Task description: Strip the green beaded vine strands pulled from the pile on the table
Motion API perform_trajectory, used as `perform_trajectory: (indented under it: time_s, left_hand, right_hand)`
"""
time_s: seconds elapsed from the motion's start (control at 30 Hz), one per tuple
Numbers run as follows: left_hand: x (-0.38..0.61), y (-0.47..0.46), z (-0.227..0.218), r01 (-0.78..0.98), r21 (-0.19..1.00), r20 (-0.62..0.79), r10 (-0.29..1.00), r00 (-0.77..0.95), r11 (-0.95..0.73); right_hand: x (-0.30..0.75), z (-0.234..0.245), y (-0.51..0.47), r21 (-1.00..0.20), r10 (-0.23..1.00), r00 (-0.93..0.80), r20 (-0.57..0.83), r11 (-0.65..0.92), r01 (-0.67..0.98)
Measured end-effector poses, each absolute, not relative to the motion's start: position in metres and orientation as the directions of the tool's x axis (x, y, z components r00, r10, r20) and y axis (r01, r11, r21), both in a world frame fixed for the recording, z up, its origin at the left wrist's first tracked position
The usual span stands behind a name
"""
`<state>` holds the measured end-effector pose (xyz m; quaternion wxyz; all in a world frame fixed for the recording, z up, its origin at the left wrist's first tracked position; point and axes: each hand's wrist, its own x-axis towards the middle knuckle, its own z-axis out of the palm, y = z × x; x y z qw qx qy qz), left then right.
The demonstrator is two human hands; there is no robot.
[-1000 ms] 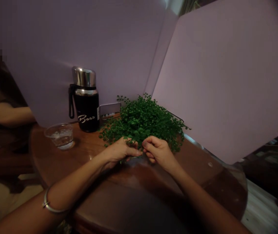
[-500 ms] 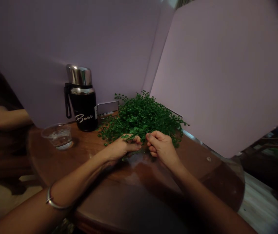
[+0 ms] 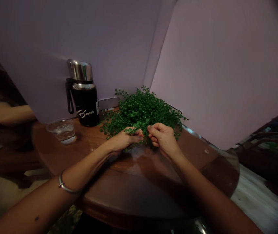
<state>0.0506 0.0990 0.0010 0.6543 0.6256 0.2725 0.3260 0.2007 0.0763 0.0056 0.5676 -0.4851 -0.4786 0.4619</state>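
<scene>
A heap of small-leaved green sprigs (image 3: 144,110) lies at the back of a round brown table (image 3: 139,195). At the heap's near edge my left hand (image 3: 125,140) rests on the table with its fingers pinched on a green sprig (image 3: 134,129). My right hand (image 3: 162,138) hovers just to the right with its fingers curled together, its fingertips almost meeting those of the left. What the right fingers hold is too small to make out.
A black and steel flask (image 3: 83,94) stands at the back left, with a clear glass of water (image 3: 62,130) nearer the left edge. A small card holder (image 3: 108,104) sits behind the greens. Pale partition walls close in the back and right. Another person's arm (image 3: 7,113) shows at far left.
Both hands stay pinched at the heap's near edge; the right hand drew slightly apart from the left. The view shifted a little, with the table's contents sitting higher in frame.
</scene>
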Motion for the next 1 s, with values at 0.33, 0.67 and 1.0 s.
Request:
perform_trajectory:
  time_s: [0.33, 0.67, 1.0]
  left_hand:
    - [0.047, 0.087, 0.008, 0.012, 0.999, -0.035, 0.731, 0.682, 0.037]
    - [0.046, 0.092, 0.0, -0.045, 0.984, -0.092, 0.718, 0.69, 0.17]
    - [0.048, 0.094, -0.006, 0.049, 0.996, -0.09, 0.726, 0.682, 0.077]
  right_hand:
    - [0.246, 0.021, 0.09, -0.962, 0.95, 0.252, 0.186, 0.228, -0.152]
    - [0.213, 0.009, 0.072, -0.907, 0.953, -0.254, 0.167, 0.249, 0.339]
    - [0.223, 0.007, 0.076, -0.89, 0.927, -0.374, 0.037, 0.201, 0.41]
